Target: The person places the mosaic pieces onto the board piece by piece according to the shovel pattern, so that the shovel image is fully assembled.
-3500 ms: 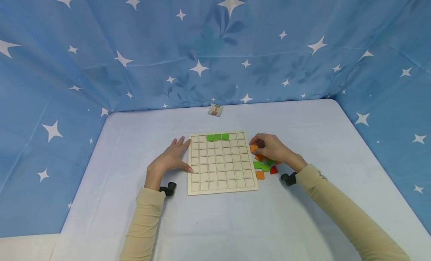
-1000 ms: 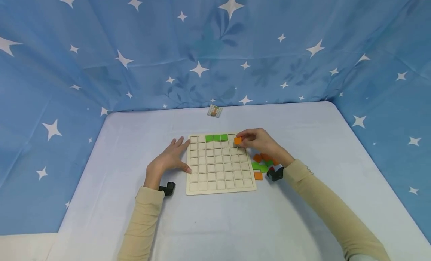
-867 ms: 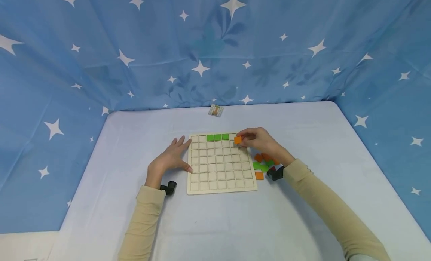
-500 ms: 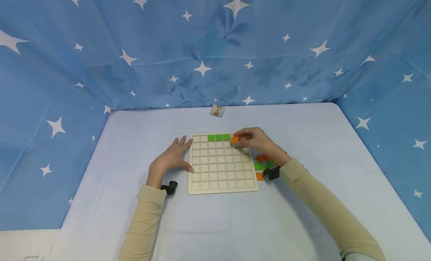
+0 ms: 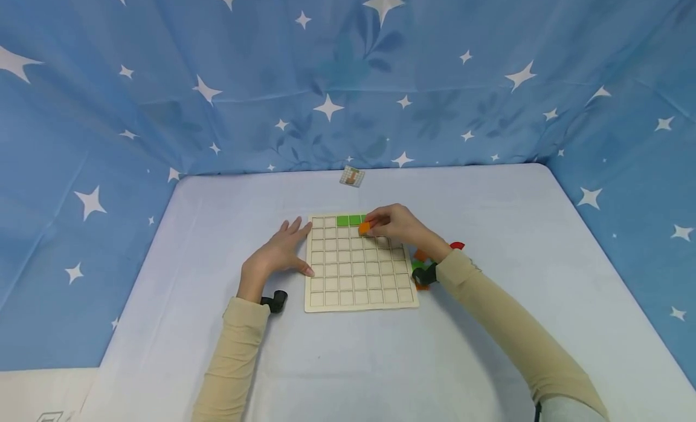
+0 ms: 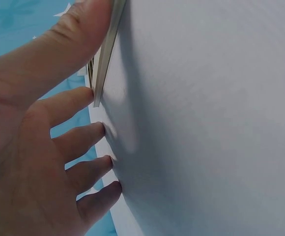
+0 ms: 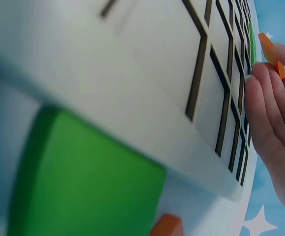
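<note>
A pale square grid board [image 5: 348, 269] lies on the white table, with green square tiles [image 5: 350, 220] in its far row. My right hand [image 5: 398, 224] pinches an orange square tile [image 5: 364, 228] between thumb and finger, just in front of the green tiles. In the right wrist view the orange tile [image 7: 272, 55] stands tilted over the grid, other fingertips low near the board's surface. My left hand [image 5: 278, 251] spreads along the board's left side. Its thumb and index finger touch the board edge [image 6: 106, 64] in the left wrist view, the other fingertips on the cloth.
Loose tiles lie right of the board, partly hidden by the right wrist: an orange tile [image 5: 420, 255], a green tile [image 7: 88, 182], and a red curved piece [image 5: 457, 245]. A small patterned card [image 5: 352, 176] lies near the table's back edge. A starry blue curtain [image 5: 244, 77] hangs behind.
My right hand has picked up the orange tile from beside the board and carried it left over the far rows, toward the green tiles. My left hand has stayed at the board's left edge.
</note>
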A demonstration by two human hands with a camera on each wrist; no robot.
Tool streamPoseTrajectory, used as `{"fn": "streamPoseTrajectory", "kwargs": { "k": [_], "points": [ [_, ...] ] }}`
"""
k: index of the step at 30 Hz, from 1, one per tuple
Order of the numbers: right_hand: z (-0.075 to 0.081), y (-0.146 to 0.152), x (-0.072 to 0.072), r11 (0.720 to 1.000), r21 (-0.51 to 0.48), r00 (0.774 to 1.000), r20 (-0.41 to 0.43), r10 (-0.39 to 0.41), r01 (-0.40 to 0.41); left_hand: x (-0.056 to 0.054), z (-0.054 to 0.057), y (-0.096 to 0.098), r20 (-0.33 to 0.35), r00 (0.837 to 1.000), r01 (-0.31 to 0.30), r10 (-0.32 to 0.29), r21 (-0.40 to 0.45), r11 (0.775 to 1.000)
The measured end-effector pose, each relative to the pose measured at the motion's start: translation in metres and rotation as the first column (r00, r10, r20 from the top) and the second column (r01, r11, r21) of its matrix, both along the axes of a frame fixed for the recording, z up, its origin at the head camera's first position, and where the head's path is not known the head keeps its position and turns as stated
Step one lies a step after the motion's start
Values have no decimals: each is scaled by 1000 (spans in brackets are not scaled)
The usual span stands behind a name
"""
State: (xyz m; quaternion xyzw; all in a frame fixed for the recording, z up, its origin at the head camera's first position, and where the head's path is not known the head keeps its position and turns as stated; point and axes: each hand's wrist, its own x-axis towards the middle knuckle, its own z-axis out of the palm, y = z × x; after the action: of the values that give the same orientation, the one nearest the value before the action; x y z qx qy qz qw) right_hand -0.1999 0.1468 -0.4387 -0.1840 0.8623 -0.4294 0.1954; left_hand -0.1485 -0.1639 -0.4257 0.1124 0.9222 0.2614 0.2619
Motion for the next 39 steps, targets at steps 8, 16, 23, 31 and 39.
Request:
{"fn": "streamPoseTrajectory", "kwargs": {
  "k": [8,16,23,31,39],
  "points": [
    [2,-7,-1,999,23,999,-23,29,-29,-1,0,0,-13,1000,1,-1,-4,1000],
    [-1,-14,-3,997,70,998,-56,31,-27,0,0,-1,-12,1000,-6,6,-4,1000],
    [-6,-18,-6,994,108,996,-78,39,-30,0,1,-1,-14,1000,-7,7,-2,1000],
    [-4,-22,-5,991,116,990,-117,73,-59,0,1,0,-10,1000,-3,3,-2,1000],
    [-3,-27,-4,983,166,983,-152,99,-73,0,0,-1,-11,1000,-13,13,-2,1000]
  ]
}}
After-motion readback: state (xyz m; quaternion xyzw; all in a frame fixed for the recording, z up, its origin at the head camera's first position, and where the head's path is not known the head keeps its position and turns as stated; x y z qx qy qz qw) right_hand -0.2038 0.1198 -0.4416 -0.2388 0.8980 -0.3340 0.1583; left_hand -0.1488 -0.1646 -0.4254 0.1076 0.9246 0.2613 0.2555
